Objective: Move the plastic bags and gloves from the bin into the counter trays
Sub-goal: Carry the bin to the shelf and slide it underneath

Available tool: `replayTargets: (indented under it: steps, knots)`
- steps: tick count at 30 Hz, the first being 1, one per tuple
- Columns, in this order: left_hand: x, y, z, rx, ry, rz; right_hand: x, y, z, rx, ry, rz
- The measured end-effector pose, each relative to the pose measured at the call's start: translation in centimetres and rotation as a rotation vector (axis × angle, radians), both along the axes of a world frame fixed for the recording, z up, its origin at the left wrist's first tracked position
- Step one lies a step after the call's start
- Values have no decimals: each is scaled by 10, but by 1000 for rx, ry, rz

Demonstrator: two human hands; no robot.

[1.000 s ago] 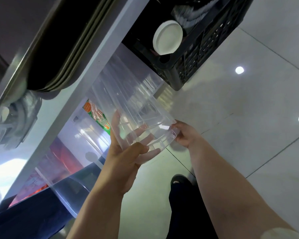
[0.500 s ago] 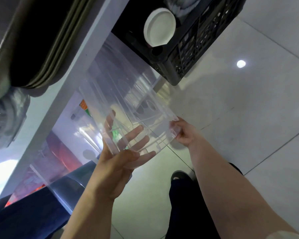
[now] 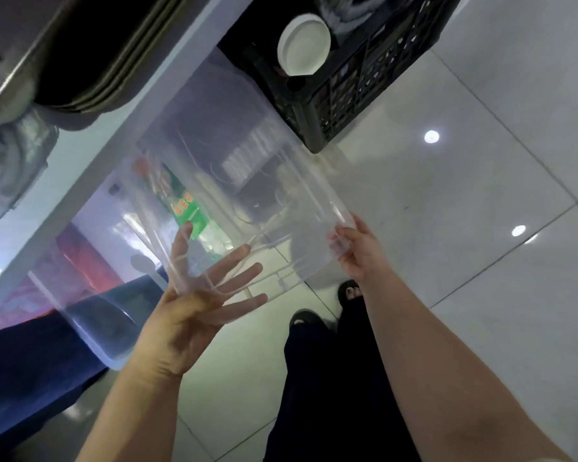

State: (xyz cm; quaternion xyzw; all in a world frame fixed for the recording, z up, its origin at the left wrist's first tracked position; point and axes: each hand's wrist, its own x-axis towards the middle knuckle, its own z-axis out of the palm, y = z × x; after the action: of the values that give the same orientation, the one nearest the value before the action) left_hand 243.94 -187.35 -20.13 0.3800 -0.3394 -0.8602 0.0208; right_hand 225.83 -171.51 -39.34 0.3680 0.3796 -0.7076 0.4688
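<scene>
The clear bin [image 3: 247, 195] sits mid-frame, raised over the floor [image 3: 481, 311]; left grip [image 3: 194, 305] lies against its lower-left corner, fingers straight and spread; right grip [image 3: 357, 251] pinches its right corner; black crate [image 3: 364, 85] at upper right.

You are seeing the fingers [image 3: 244, 273] of your left grip [image 3: 187, 315] only through the clear plastic bin [image 3: 247, 175], which is smearing them. The black lattice crate [image 3: 357, 85] is running off the top edge, and the green printed label [image 3: 184, 208] is blurring beyond reading.
</scene>
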Motion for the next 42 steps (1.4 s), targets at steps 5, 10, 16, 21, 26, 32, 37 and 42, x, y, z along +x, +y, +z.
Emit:
replayTargets:
  steps: [5,10,16,21,26,32,37,42]
  knots:
    - [44,-6,6,-4,-43,81,16,7,39,118,73,40]
    - [68,-5,11,-28,-94,215,28,12,73,166,156,18]
    - [96,0,20,15,-46,231,52,25,104,223,193,-8]
    - [128,11,27,44,-41,203,79,40,129,302,297,65]
    - [154,19,23,98,-6,242,92,46,150,297,365,91]
    - [179,48,17,182,99,283,86,57,177,254,475,157]
    - [194,51,13,212,86,467,80,18,184,132,557,270]
    - [212,23,13,66,-161,577,86,-41,175,187,646,547]
